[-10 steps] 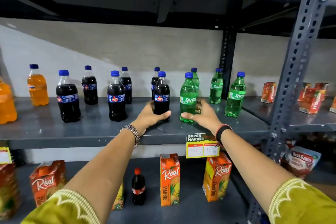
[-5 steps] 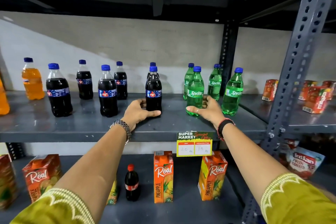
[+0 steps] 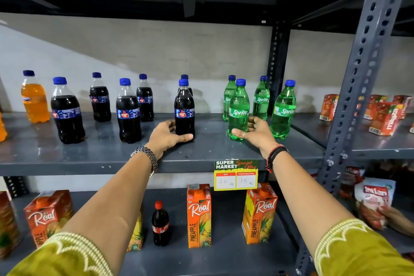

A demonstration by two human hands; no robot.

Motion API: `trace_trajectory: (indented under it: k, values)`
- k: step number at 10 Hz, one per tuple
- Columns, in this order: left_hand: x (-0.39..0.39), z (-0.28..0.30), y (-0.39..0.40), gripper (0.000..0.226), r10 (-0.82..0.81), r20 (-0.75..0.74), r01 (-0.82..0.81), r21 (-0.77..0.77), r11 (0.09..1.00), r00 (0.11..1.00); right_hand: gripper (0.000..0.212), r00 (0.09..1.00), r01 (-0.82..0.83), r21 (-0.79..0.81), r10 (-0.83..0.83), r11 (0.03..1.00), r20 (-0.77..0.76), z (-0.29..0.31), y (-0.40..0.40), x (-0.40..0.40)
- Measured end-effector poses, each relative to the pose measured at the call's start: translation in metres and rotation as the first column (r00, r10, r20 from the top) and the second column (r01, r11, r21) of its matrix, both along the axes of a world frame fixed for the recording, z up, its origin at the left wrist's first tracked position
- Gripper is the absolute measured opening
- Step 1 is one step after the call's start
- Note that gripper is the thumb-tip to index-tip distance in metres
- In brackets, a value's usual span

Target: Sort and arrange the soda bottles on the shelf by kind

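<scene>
Two clear plastic bottles stood upright at the front of the grey metal shelf (image 3: 67,157): a dark cola bottle with blue cap and blue label (image 3: 184,110), and a green Sprite bottle with blue cap (image 3: 238,111), well apart. Left hand (image 3: 167,136) cupped the cola's base, thumb in front, fingers behind. Right hand (image 3: 257,133) wrapped the Sprite's lower body, thumb across its front. Another cola bottle behind the held one was mostly hidden; far-left orange bottle cut off.
</scene>
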State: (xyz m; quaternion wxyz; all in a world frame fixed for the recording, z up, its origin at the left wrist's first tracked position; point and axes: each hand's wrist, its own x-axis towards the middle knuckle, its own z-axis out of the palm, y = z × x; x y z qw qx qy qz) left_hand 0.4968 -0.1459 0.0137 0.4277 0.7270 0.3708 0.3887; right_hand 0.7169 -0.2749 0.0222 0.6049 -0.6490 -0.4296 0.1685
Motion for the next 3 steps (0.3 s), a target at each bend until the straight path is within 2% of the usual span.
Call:
trace_trajectory:
  k: [2, 3]
  values:
    - [0.0008, -0.0040, 0.0043, 0.080, -0.005, -0.019, 0.006, 0.026, 1.000, 1.000, 0.062, 1.000, 0.005, 0.024, -0.005, 1.000, 0.005, -0.0029, 0.0035, 0.0022]
    - [-0.0013, -0.0034, -0.0036, 0.082, 0.025, -0.087, -0.017, 0.088, 0.996, 0.996, 0.065, 0.999, 0.035, 0.027, -0.035, 0.999, 0.005, -0.0035, 0.0021, 0.0001]
